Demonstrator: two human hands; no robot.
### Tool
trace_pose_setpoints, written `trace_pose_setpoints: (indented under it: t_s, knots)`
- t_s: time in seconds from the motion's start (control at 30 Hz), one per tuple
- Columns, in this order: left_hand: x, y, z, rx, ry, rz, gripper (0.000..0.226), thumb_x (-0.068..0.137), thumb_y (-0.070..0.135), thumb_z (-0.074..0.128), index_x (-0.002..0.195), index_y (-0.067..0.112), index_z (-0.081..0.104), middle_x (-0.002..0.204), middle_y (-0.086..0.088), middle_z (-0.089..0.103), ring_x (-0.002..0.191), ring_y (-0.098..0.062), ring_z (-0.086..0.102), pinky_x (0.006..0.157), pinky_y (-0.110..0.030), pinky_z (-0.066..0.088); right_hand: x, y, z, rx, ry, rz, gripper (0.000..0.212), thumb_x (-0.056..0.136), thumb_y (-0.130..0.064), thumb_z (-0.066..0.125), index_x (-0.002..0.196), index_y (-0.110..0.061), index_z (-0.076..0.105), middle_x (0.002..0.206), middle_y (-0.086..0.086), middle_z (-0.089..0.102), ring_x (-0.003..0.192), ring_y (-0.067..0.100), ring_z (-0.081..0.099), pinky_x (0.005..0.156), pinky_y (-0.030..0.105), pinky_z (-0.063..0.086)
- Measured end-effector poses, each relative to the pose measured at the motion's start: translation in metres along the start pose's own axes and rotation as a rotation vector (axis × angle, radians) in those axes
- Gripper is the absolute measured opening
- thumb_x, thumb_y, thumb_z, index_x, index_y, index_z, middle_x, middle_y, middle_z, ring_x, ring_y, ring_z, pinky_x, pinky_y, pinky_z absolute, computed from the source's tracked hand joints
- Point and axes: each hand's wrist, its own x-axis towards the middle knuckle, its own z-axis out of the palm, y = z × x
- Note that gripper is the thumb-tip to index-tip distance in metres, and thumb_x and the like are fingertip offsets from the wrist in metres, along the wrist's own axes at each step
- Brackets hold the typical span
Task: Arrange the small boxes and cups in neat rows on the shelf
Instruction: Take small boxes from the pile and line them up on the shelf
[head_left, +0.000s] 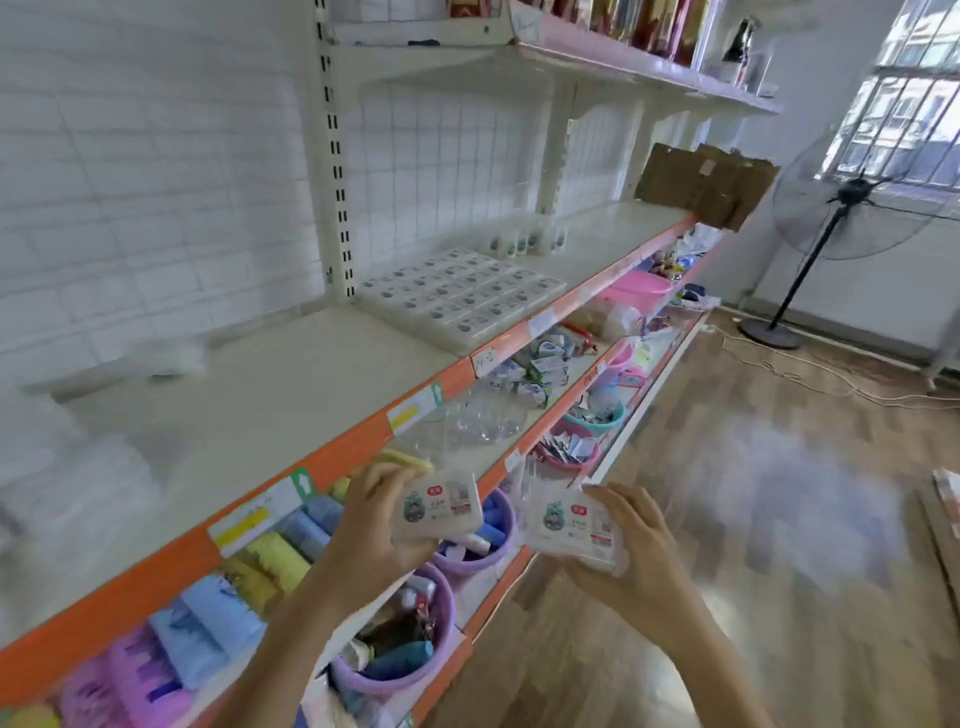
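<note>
My left hand (371, 512) grips a small white box (441, 503) with a green and red label, held in front of the orange shelf edge. My right hand (631, 540) holds a stack of similar white boxes (569, 525) just to the right, lower down. On the cream shelf (270, 395), several of the same boxes (462, 293) lie flat in neat rows. Behind them stand several small white cups (524, 239) in a row.
Lower shelves hold clear glasses (483, 421), folded towels (275, 556), purple buckets (405, 644) and pink basins (641, 288). A cardboard box (701, 182) sits at the shelf's far end. A standing fan (836, 208) is on the wooden floor to the right.
</note>
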Motion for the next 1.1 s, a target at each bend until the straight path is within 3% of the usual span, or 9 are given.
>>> trace_pose_setpoints:
  t_s: [0.1, 0.2, 0.37, 0.5, 0.6, 0.77, 0.87, 0.97, 1.1]
  knots:
    - [0.011, 0.007, 0.04, 0.011, -0.043, -0.037, 0.072, 0.059, 0.051, 0.059, 0.124, 0.023, 0.048, 0.115, 0.007, 0.04, 0.112, -0.005, 0.039, 0.094, -0.02, 0.039, -0.022, 0.036, -0.023, -0.03, 0.007, 0.08, 0.083, 0.058, -0.065, 0.059, 0.126, -0.017, 0.051, 0.119, -0.01, 0.041, 0.113, 0.012, 0.043, 0.088, 0.004, 0.032]
    - [0.03, 0.017, 0.073, 0.02, -0.067, -0.022, 0.076, 0.056, 0.053, 0.056, 0.124, 0.021, 0.048, 0.111, 0.005, 0.04, 0.106, -0.006, 0.039, 0.092, -0.027, 0.041, -0.034, 0.062, -0.043, -0.049, 0.043, 0.117, 0.08, 0.059, -0.062, 0.059, 0.123, -0.014, 0.054, 0.115, -0.01, 0.043, 0.11, 0.017, 0.048, 0.089, 0.021, 0.042]
    - [0.07, 0.037, 0.119, 0.013, -0.146, -0.001, 0.078, 0.051, 0.057, 0.053, 0.124, 0.03, 0.041, 0.105, 0.023, 0.035, 0.101, 0.0, 0.035, 0.084, -0.008, 0.035, -0.026, 0.104, -0.064, -0.087, 0.113, 0.16, 0.075, 0.06, -0.061, 0.059, 0.119, -0.014, 0.056, 0.112, -0.007, 0.047, 0.101, 0.018, 0.052, 0.081, 0.023, 0.044]
    - [0.118, 0.035, 0.155, 0.045, -0.193, 0.031, 0.073, 0.06, 0.039, 0.067, 0.127, 0.018, 0.047, 0.101, 0.024, 0.032, 0.098, -0.003, 0.033, 0.081, 0.001, 0.029, 0.005, 0.143, -0.073, -0.106, 0.11, 0.178, 0.074, 0.06, -0.062, 0.059, 0.12, -0.018, 0.054, 0.113, -0.01, 0.045, 0.102, 0.014, 0.052, 0.078, 0.021, 0.048]
    - [0.161, 0.023, 0.181, 0.048, -0.195, 0.046, 0.07, 0.068, 0.024, 0.078, 0.13, 0.018, 0.045, 0.102, 0.018, 0.036, 0.101, -0.003, 0.033, 0.079, 0.002, 0.03, 0.043, 0.175, -0.076, -0.121, 0.104, 0.163, 0.076, 0.061, -0.062, 0.059, 0.124, -0.02, 0.051, 0.114, -0.014, 0.043, 0.105, 0.011, 0.05, 0.079, 0.016, 0.047]
    - [0.248, 0.013, 0.214, 0.005, -0.17, 0.047, 0.068, 0.071, 0.024, 0.077, 0.13, 0.019, 0.043, 0.114, 0.006, 0.038, 0.107, -0.002, 0.035, 0.078, 0.005, 0.031, 0.135, 0.225, -0.083, -0.124, 0.091, 0.137, 0.075, 0.058, -0.063, 0.058, 0.122, -0.025, 0.05, 0.109, -0.029, 0.033, 0.104, 0.01, 0.048, 0.08, 0.012, 0.045]
    - [0.3, 0.018, 0.214, -0.026, -0.14, 0.044, 0.068, 0.071, 0.038, 0.075, 0.129, 0.022, 0.042, 0.115, 0.009, 0.037, 0.109, -0.001, 0.036, 0.08, 0.002, 0.035, 0.2, 0.246, -0.088, -0.127, 0.088, 0.074, 0.069, 0.059, -0.057, 0.064, 0.122, -0.035, 0.045, 0.109, -0.033, 0.031, 0.106, 0.007, 0.044, 0.08, 0.016, 0.05]
    - [0.351, 0.024, 0.203, -0.04, -0.073, 0.05, 0.086, 0.054, 0.08, 0.057, 0.122, 0.03, 0.041, 0.113, 0.015, 0.038, 0.108, 0.003, 0.038, 0.086, 0.0, 0.031, 0.263, 0.256, -0.093, -0.038, 0.072, -0.016, 0.063, 0.062, -0.059, 0.063, 0.12, -0.04, 0.044, 0.112, -0.025, 0.038, 0.102, 0.007, 0.047, 0.079, 0.016, 0.048]
    - [0.408, 0.01, 0.173, 0.085, 0.058, 0.049, 0.084, 0.057, 0.071, 0.052, 0.126, 0.024, 0.045, 0.116, 0.009, 0.039, 0.113, -0.007, 0.04, 0.093, -0.011, 0.033, 0.355, 0.25, -0.089, -0.001, 0.006, -0.164, 0.069, 0.066, -0.057, 0.066, 0.124, -0.023, 0.052, 0.119, -0.01, 0.045, 0.105, 0.01, 0.049, 0.086, 0.021, 0.047]
